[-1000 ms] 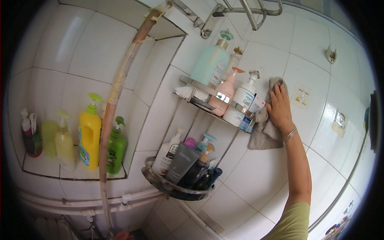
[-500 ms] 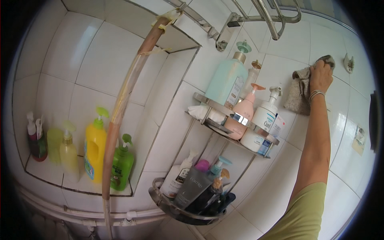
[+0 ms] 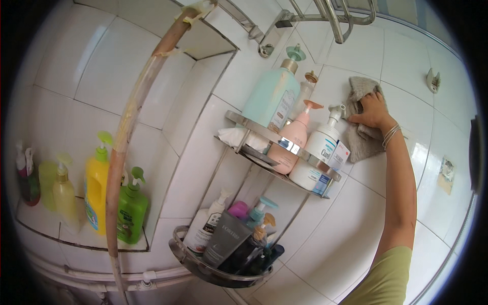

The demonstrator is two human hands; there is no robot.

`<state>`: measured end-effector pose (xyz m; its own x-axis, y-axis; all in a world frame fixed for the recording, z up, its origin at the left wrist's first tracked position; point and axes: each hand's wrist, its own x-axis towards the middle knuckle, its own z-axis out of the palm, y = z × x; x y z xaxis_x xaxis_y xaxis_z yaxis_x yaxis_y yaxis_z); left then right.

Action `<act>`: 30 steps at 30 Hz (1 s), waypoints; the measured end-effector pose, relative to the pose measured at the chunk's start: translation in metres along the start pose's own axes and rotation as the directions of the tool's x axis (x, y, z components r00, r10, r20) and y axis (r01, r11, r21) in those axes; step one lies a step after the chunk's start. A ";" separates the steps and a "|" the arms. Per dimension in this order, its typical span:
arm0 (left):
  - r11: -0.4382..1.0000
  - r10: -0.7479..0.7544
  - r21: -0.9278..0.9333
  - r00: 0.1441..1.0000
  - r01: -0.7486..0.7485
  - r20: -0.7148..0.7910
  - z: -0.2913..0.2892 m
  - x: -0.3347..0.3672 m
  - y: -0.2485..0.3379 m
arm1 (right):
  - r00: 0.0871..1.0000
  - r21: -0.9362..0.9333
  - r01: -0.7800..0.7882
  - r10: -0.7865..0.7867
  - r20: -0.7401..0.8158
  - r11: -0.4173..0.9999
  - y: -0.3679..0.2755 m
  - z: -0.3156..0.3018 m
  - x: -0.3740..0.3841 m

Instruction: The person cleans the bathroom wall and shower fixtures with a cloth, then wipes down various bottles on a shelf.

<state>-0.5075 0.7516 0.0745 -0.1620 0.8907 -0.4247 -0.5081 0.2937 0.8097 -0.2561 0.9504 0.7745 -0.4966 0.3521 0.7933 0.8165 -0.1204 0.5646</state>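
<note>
My right hand (image 3: pixel 372 111) presses a grey-brown cloth (image 3: pixel 362 144) against the white wall tiles (image 3: pixel 401 58). Its fingers curl over the fabric, with the thumb toward the shelf, and part of the cloth spreads above and below the hand. Just left of the cloth stands a white pump bottle (image 3: pixel 324 140) on the upper tier of a metal corner rack (image 3: pixel 282 145). Beside it are a pink pump bottle (image 3: pixel 288 145), a large mint-green pump bottle (image 3: pixel 274 96) and a small white box (image 3: pixel 338 154). My left hand is out of view.
The rack's lower tier (image 3: pixel 223 272) holds several bottles and a grey tube (image 3: pixel 227 239). A taped wooden pole (image 3: pixel 118 145) stands in front of a tiled niche with a yellow bottle (image 3: pixel 95 190) and a green bottle (image 3: pixel 131 216). Metal bars (image 3: pixel 330 20) jut out overhead; a hook (image 3: pixel 433 81) is at right.
My right hand has moved left and slightly down along the wall with the cloth, closer to the rack. The cloth is more spread out. The whole view has shifted a little.
</note>
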 end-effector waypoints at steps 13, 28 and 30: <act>0.975 -0.011 -0.217 0.973 -0.041 -0.232 0.010 -0.018 0.014 | 0.590 0.217 -0.532 0.542 -0.598 0.818 0.091 -0.007 0.093; 0.700 0.250 0.692 0.968 -0.177 -0.006 -0.041 -0.022 -0.010 | 0.992 0.060 0.121 -0.119 -0.031 0.991 -0.031 0.037 0.129; 0.606 0.210 0.777 0.976 -0.171 0.052 -0.036 -0.037 0.015 | 0.854 0.027 0.367 -0.326 -0.405 0.930 -0.018 0.084 0.129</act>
<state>-0.5399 0.7108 0.0880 -0.2211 0.9492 -0.2238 0.3773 0.2949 0.8779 -0.3106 1.0760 0.8476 -0.8094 -0.0356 0.5861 0.5848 0.0425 0.8101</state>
